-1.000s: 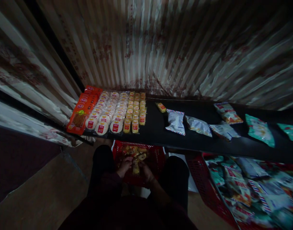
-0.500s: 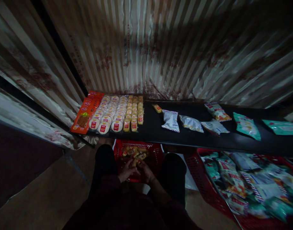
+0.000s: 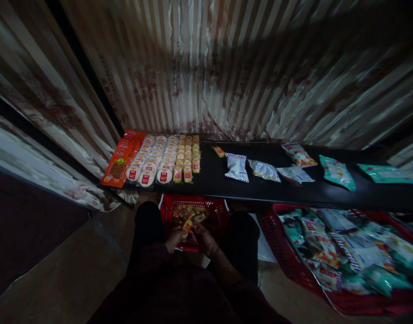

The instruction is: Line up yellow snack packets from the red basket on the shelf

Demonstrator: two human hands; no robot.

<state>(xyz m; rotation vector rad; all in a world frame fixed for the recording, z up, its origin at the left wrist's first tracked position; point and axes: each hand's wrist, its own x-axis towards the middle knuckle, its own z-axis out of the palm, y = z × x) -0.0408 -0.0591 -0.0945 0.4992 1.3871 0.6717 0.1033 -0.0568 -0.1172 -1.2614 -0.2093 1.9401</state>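
Observation:
Between my knees stands a red basket [image 3: 220, 216] holding several small yellow wrapped snacks [image 3: 189, 210]. Above its near part, my left hand [image 3: 174, 238] grips one yellow wrapped snack [image 3: 186, 226], its red label showing. Close against that snack is my right hand [image 3: 204, 239], its fingers curled; dim light hides what is in them. On the black shelf [image 3: 209, 180] ahead, rows of yellow wrapped snacks [image 3: 188, 157] lie beside rows of round white packs [image 3: 164, 175]. A single yellow snack [image 3: 218, 151] lies apart to their right.
An orange packet [image 3: 120, 157] lies at the shelf's left end. White-and-blue bags [image 3: 236, 167] and green bags [image 3: 336, 172] are spread along its right side. A larger red basket [image 3: 277, 243] full of bagged snacks stands at my right. Striped curtain [image 3: 206, 67] hangs behind the shelf.
The yellow snack in my left hand now stands upright with its label visible. My hands have shifted slightly, and the view has turned a little to the right.

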